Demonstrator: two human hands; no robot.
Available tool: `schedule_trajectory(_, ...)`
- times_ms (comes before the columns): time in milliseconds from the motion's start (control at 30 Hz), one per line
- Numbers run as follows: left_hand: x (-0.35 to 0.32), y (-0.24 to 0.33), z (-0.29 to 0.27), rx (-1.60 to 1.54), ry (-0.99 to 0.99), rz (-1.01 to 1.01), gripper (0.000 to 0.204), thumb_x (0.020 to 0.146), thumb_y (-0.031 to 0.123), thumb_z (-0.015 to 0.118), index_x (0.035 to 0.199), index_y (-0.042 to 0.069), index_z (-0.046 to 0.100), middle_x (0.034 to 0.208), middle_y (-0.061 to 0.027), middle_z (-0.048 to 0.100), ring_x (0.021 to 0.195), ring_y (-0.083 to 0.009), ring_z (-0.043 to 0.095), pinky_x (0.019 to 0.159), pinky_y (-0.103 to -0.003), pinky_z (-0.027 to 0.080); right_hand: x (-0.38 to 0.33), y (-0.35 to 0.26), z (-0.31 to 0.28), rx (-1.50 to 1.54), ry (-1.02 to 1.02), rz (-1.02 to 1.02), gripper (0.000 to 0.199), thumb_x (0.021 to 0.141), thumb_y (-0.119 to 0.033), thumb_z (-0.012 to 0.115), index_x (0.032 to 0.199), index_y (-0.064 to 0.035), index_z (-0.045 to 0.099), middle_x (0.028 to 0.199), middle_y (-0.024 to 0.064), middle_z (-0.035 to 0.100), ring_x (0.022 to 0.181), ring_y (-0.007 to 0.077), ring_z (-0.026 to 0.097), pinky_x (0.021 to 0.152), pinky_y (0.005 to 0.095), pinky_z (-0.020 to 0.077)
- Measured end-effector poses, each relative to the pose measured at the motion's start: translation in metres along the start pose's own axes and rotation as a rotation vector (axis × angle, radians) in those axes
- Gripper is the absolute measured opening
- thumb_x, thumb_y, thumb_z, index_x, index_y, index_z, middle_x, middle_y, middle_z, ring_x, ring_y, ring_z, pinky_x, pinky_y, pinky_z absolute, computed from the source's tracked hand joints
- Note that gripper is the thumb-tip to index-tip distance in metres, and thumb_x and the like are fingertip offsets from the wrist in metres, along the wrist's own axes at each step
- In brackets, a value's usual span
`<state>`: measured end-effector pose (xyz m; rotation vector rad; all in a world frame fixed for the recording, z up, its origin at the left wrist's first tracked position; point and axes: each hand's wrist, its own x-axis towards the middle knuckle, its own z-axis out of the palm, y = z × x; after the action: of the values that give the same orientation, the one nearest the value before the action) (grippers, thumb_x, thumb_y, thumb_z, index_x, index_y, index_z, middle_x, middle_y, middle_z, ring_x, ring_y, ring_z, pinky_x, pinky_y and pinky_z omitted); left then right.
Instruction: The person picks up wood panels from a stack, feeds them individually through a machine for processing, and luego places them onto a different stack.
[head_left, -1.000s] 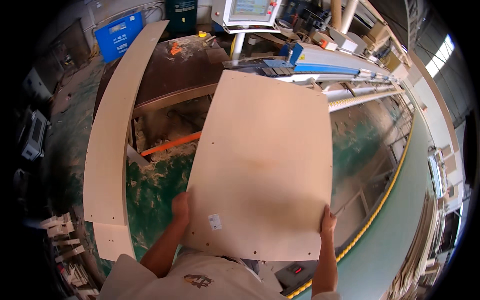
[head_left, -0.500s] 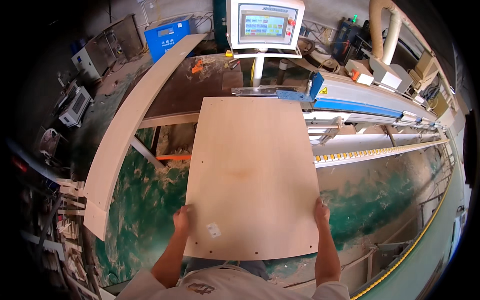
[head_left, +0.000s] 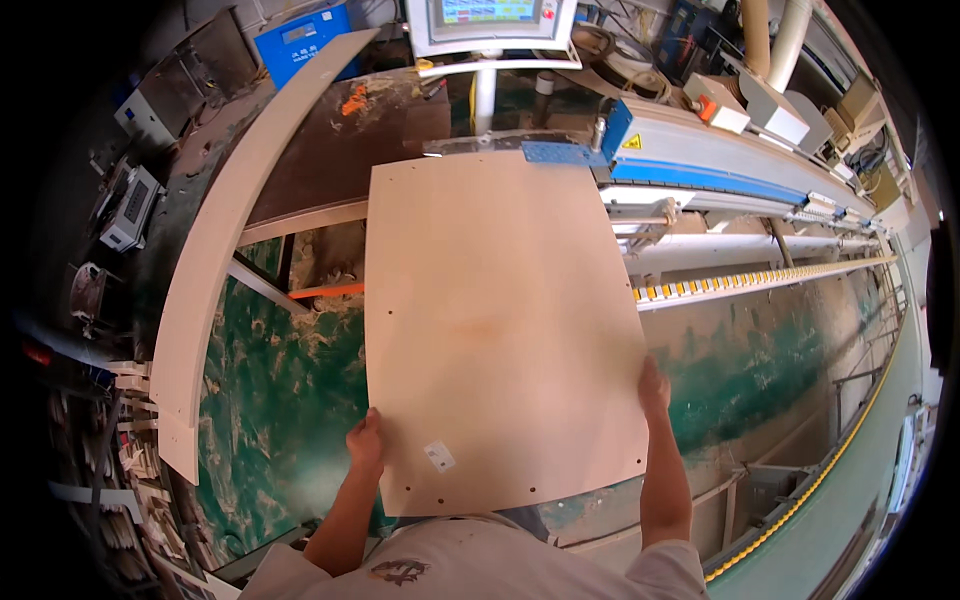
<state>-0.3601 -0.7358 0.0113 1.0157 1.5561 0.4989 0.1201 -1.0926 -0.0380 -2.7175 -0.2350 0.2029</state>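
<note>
A large pale wood panel (head_left: 500, 290) spans the middle of the view, with small drilled holes along its edges and a small white label (head_left: 439, 457) near its lower left corner. My left hand (head_left: 366, 440) grips the left edge, closed around it with the thumb on top. On the opposite edge, a little farther up, my right hand (head_left: 654, 388) is closed around the side; its fingertips are hidden under the panel. The far end of the panel lies at a blue metal plate (head_left: 557, 153) on the machine.
A long narrow board (head_left: 225, 215) lies along the left over a brown table (head_left: 330, 170). Ahead stands a control screen (head_left: 490, 22) on a white post. A machine beam (head_left: 720, 150) and a rail with yellow blocks (head_left: 760, 282) run off to the right. The green floor (head_left: 270, 400) is dusty.
The panel has turned slightly, its far end shifting left and its near right corner rising in view. My right hand has moved a little farther forward. The surroundings have shifted left and up.
</note>
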Motion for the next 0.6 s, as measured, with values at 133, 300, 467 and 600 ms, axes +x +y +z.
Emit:
schedule_trajectory(133,0.000,0.001,0.002,-0.122,-0.027,-0.048,0.046,0.097,0.034,0.068,0.112,-0.009,0.068,0.100,-0.0071,0.069,0.086,-0.0157,0.062,0.077,-0.033,0.051,0.001,-0.015,-0.006,0.036,-0.024,0.039,0.088,0.099,-0.070,0.022,0.102,0.0019,0.073,0.103,0.0329,0.067,0.106,0.0511,0.062,0.093,0.0548,0.0482)
schedule_trajectory(300,-0.038,0.023,0.043,-0.101,-0.073,0.015,0.045,0.097,0.033,0.068,0.112,-0.010,0.067,0.102,-0.0094,0.069,0.087,-0.0169,0.063,0.078,-0.034,0.053,0.028,0.058,0.003,0.005,0.015,-0.002,0.090,0.099,-0.070,0.020,0.103,0.0031,0.073,0.106,0.0334,0.066,0.108,0.0516,0.061,0.095,0.0554,0.0472)
schedule_trajectory(467,-0.037,-0.003,0.072,-0.163,-0.134,-0.067,0.043,0.098,0.032,0.066,0.113,-0.008,0.067,0.102,-0.0097,0.069,0.088,-0.0187,0.065,0.078,-0.034,0.054,0.059,0.049,-0.027,-0.059,-0.083,0.133,0.089,0.099,-0.069,0.022,0.103,0.0040,0.073,0.107,0.0336,0.066,0.109,0.0510,0.061,0.096,0.0546,0.0473)
schedule_trajectory(600,-0.068,0.000,0.102,-0.287,-0.161,-0.096,0.041,0.100,0.032,0.064,0.115,-0.006,0.065,0.100,-0.0088,0.069,0.088,-0.0195,0.066,0.078,-0.035,0.055,0.081,0.056,-0.046,-0.025,-0.051,0.067,0.086,0.099,-0.068,0.026,0.102,0.0041,0.073,0.106,0.0333,0.066,0.109,0.0511,0.060,0.096,0.0548,0.0469)
